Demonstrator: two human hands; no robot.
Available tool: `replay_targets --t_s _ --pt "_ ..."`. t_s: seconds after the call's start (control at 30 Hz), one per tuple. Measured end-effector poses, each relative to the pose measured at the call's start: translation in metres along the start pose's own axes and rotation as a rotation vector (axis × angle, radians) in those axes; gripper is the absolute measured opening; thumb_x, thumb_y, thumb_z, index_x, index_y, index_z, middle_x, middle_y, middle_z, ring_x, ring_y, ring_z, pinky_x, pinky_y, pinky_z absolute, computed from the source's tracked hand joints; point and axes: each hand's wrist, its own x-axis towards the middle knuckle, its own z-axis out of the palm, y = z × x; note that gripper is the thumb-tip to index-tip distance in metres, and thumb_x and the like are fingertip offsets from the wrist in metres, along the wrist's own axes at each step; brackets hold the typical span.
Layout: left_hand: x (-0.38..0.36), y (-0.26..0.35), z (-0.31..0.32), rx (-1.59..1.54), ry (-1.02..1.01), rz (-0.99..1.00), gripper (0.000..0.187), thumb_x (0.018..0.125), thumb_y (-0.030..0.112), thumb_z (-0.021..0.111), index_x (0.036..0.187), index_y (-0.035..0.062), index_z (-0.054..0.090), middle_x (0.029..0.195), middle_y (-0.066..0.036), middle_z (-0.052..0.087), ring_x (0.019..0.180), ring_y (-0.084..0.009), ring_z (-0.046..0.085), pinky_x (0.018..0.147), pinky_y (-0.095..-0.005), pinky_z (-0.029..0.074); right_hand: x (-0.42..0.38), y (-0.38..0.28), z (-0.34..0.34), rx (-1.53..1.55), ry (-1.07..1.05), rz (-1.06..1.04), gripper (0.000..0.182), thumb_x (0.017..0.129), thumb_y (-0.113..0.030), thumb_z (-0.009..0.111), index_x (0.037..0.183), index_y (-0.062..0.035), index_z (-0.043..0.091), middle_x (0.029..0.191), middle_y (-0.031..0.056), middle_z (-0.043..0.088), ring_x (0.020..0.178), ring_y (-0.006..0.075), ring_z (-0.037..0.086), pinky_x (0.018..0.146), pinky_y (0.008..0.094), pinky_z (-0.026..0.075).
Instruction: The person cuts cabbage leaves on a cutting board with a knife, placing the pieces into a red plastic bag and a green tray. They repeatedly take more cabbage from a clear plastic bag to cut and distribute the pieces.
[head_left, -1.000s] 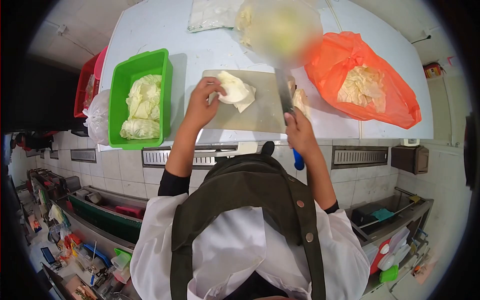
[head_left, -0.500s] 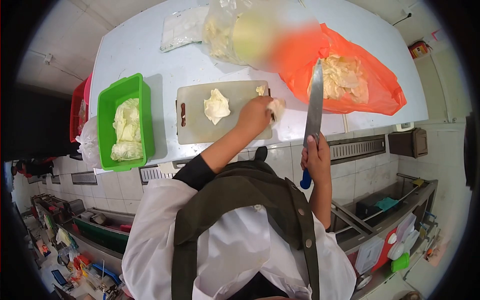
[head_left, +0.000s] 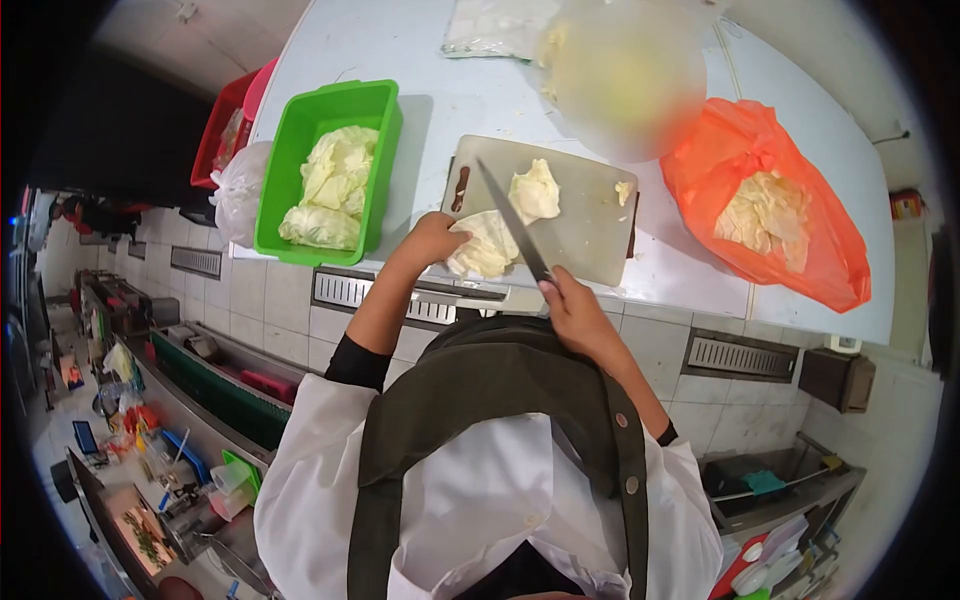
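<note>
A: Status of the cabbage piece (head_left: 482,247)?
B: Lower centre of the cutting board (head_left: 585,215), under the left hand (head_left: 432,240), fingers closed on it; right hand (head_left: 572,308) clamped on the knife (head_left: 513,222). Uncut.
A: Done?
B: Green tub (head_left: 325,170), upper left, part-filled with leaves; one more piece (head_left: 535,192) waited.

Your white table (head_left: 420,40) has a green tub (head_left: 300,165) on the left and a cutting board (head_left: 590,235) in the middle. The orange bag (head_left: 790,255) sits on the right, and a clear plastic bag (head_left: 495,30) lies at the back.
</note>
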Motion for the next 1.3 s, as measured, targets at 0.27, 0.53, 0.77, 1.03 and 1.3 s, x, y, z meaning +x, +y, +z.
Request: replay_targets --t_s 0.27,0.53,0.77,1.03,1.3 --pt "0.007 0.003 0.006 -0.247 0.197 0.033 0.029 0.072 0.016 0.072 0.087 -0.0079 0.064 0.073 -0.014 0.065 0.06 -0.0184 0.062 0.056 -0.0288 0.049 0.03 -0.014 0.027 -0.149 -0.065 0.047 0.018 0.094 -0.014 0.043 0.093 0.0041 0.043 0.083 0.0327 0.056 0.081 0.0493 0.053 0.07 0.0507 0.04" --pt "0.002 -0.002 -0.007 -0.072 0.369 0.011 0.018 0.066 0.01 0.067 0.077 -0.0032 0.065 0.067 -0.015 0.064 0.06 -0.0253 0.063 0.061 -0.032 0.051 0.034 -0.012 0.037 -0.25 -0.126 0.112 0.022 0.094 -0.015 0.038 0.1 0.0056 0.045 0.083 0.0331 0.058 0.084 0.048 0.056 0.075 0.0513 0.041" --pt "0.005 -0.003 -0.005 -0.084 0.383 0.031 0.015 0.066 0.008 0.065 0.075 -0.0032 0.065 0.066 -0.015 0.064 0.059 -0.0249 0.063 0.058 -0.0318 0.05 0.037 -0.013 0.043 -0.294 -0.186 0.162 0.021 0.091 -0.009 0.036 0.101 0.0067 0.045 0.087 0.0329 0.059 0.087 0.0465 0.058 0.078 0.0501 0.043" --pt "-0.009 -0.005 -0.011 0.009 0.345 0.047 0.017 0.067 0.009 0.068 0.077 -0.0046 0.065 0.071 -0.015 0.066 0.065 -0.0215 0.064 0.062 -0.0298 0.05 0.056 -0.006 0.06 -0.324 -0.104 0.182 0.021 0.089 -0.005 0.035 0.1 0.0075 0.046 0.085 0.0321 0.059 0.085 0.0454 0.059 0.076 0.0503 0.044" --pt "-0.051 0.007 -0.043 -0.258 0.252 0.142 0.031 0.069 0.012 0.071 0.095 -0.0016 0.063 0.074 -0.011 0.065 0.066 -0.0219 0.062 0.064 -0.0333 0.05 0.054 0.004 0.032 -0.012 0.055 -0.012 0.021 0.093 -0.015 0.048 0.097 0.0058 0.048 0.076 0.0249 0.057 0.069 0.0354 0.057 0.064 0.0428 0.044"
